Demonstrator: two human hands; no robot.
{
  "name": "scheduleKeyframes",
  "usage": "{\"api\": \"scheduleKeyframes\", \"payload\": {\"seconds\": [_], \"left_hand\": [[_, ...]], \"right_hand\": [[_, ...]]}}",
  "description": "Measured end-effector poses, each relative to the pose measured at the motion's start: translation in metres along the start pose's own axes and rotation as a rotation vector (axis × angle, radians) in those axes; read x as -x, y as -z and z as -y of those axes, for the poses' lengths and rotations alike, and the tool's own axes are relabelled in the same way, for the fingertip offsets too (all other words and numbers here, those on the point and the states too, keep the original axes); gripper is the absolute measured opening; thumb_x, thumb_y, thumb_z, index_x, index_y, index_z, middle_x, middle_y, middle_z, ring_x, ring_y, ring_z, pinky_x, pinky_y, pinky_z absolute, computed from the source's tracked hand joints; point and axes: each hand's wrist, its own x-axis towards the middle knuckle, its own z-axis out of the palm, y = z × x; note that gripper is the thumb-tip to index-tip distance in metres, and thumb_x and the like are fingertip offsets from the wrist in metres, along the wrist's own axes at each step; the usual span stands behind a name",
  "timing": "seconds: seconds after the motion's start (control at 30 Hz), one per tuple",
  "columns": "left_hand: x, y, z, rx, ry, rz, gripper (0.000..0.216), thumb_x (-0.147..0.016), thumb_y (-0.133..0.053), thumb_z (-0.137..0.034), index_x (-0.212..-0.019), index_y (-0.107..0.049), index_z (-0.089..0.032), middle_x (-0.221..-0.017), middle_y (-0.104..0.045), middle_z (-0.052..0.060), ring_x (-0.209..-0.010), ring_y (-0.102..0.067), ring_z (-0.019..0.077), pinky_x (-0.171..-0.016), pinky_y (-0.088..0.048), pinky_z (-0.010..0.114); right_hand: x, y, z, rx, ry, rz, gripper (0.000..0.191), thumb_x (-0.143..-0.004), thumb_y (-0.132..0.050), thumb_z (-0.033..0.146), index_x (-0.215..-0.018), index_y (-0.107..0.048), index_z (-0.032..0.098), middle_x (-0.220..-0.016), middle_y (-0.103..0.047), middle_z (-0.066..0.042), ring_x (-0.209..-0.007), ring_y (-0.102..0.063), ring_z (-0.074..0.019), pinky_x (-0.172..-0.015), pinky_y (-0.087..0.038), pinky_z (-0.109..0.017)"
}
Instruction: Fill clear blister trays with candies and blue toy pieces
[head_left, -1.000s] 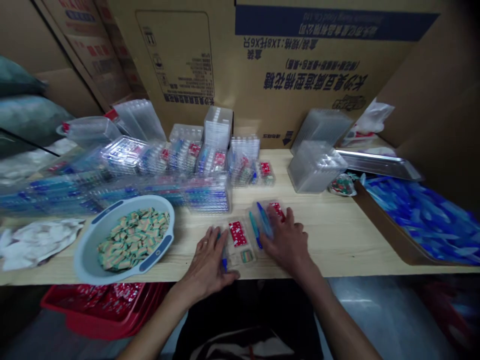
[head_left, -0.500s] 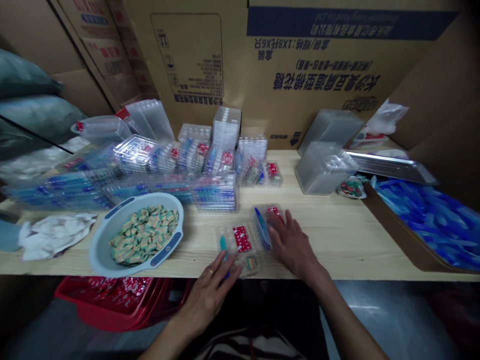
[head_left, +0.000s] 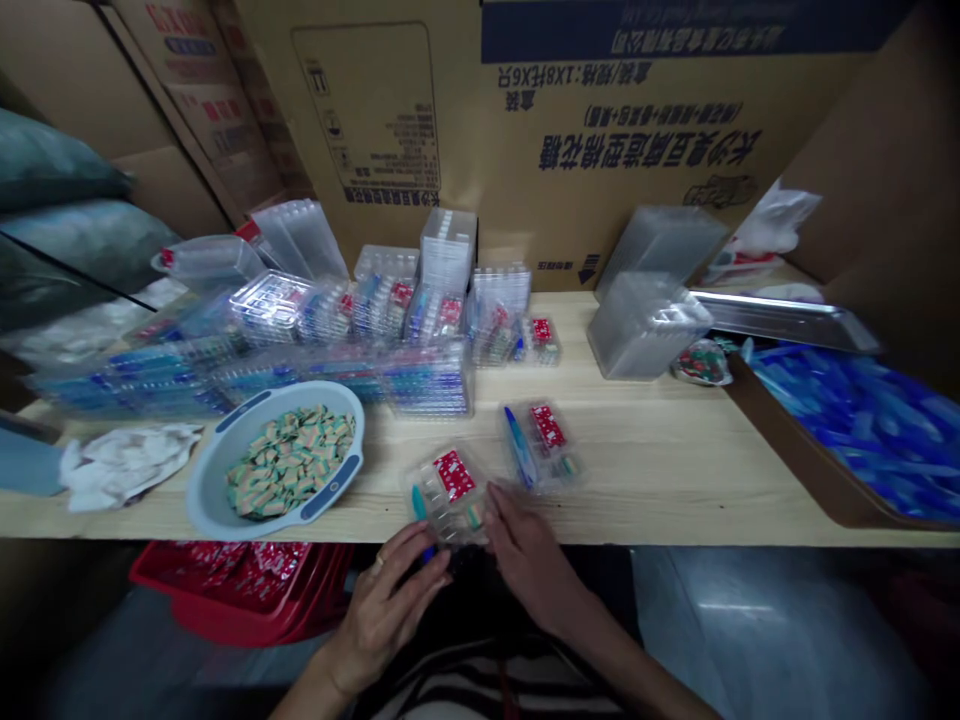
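A clear plastic tray (head_left: 442,510) is tilted at the table's front edge between my two hands. It contains a red patterned packet (head_left: 454,475), a slim blue piece and a small striped piece (head_left: 474,516). My left hand (head_left: 390,595) grips its lower left corner, fingers curled by the blue piece. With fingers pressed together, my right hand (head_left: 529,555) grips the right edge. Just beyond it lies a second tray (head_left: 566,468) with a red packet and a blue piece, touched by neither hand.
At left stands a pale blue basin (head_left: 199,500) of small striped pieces. Filled trays (head_left: 427,380) are stacked behind; empty clear trays (head_left: 645,325) stand back right. A brown box (head_left: 795,455) of blue pieces is at far right. Below the table is a red basket (head_left: 225,620).
My right hand has left the second tray and moved left and down to the nearer tray's right edge. The nearer tray has shifted left and turned, with my left hand still on it.
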Motion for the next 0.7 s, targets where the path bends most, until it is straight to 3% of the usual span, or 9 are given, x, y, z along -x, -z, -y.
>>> {"api": "scheduleKeyframes", "payload": {"seconds": [0.1,0.2,0.3,0.4,0.53,0.63,0.7], "left_hand": [[0.001,0.003,-0.005,-0.007,-0.03,-0.025,0.036,-0.09,-0.065,-0.003,-0.124,-0.065,-0.012,-0.118,-0.066,0.014,-0.126,-0.059,0.0259,-0.098,-0.06,0.037],[-0.01,0.004,-0.008,-0.018,-0.07,-0.041,0.038,-0.087,-0.067,-0.001,-0.124,-0.066,-0.012,-0.12,-0.065,0.014,-0.129,-0.057,0.0276,-0.099,-0.059,0.039],[-0.041,-0.004,-0.012,0.005,-0.162,-0.016,0.04,-0.09,-0.061,-0.001,-0.129,-0.064,-0.014,-0.125,-0.064,0.015,-0.135,-0.051,0.0306,-0.103,-0.057,0.045],[-0.085,-0.025,-0.014,0.062,-0.274,-0.007,0.037,-0.095,-0.053,-0.004,-0.13,-0.062,-0.012,-0.124,-0.064,0.017,-0.14,-0.046,0.0301,-0.106,-0.054,0.046],[-0.126,-0.067,-0.007,0.104,-0.331,0.014,0.039,-0.096,-0.051,-0.007,-0.134,-0.057,-0.013,-0.125,-0.065,0.017,-0.139,-0.047,0.0259,-0.11,-0.051,0.043],[-0.13,-0.09,0.002,0.087,-0.318,0.061,0.034,-0.097,-0.054,-0.013,-0.131,-0.058,-0.014,-0.123,-0.066,0.018,-0.131,-0.055,0.026,-0.107,-0.052,0.042],[-0.126,-0.095,0.006,0.068,-0.286,0.114,0.03,-0.098,-0.057,-0.021,-0.127,-0.061,-0.016,-0.122,-0.066,0.017,-0.127,-0.057,0.0279,-0.101,-0.055,0.043]], "right_hand": [[-0.012,-0.014,-0.011,-0.37,-0.117,0.045,0.058,-0.087,-0.06,0.052,-0.138,-0.06,0.024,-0.094,-0.065,-0.006,-0.075,-0.064,-0.0234,-0.06,-0.056,-0.036],[-0.01,-0.001,0.0,-0.472,-0.122,0.034,0.06,-0.082,-0.065,0.046,-0.137,-0.061,0.024,-0.099,-0.066,-0.005,-0.076,-0.064,-0.0217,-0.062,-0.054,-0.034],[0.0,0.033,0.02,-0.349,-0.037,-0.09,0.053,-0.086,-0.063,0.043,-0.136,-0.062,0.026,-0.116,-0.068,-0.005,-0.097,-0.064,-0.0254,-0.083,-0.054,-0.038],[-0.001,0.075,0.025,-0.124,0.067,-0.247,0.052,-0.088,-0.06,0.042,-0.138,-0.061,0.027,-0.13,-0.064,-0.005,-0.121,-0.055,-0.0284,-0.105,-0.043,-0.043],[-0.026,0.113,-0.005,0.15,0.097,-0.416,0.054,-0.085,-0.055,0.045,-0.131,-0.066,0.019,-0.123,-0.064,-0.011,-0.117,-0.056,-0.0315,-0.105,-0.042,-0.049],[-0.045,0.119,-0.036,0.259,0.113,-0.441,0.057,-0.08,-0.052,0.044,-0.127,-0.068,0.016,-0.123,-0.062,-0.014,-0.12,-0.053,-0.0331,-0.11,-0.039,-0.053],[-0.051,0.116,-0.051,0.275,0.123,-0.418,0.057,-0.08,-0.05,0.042,-0.127,-0.068,0.016,-0.126,-0.061,-0.015,-0.121,-0.054,-0.0319,-0.111,-0.04,-0.051]]}}
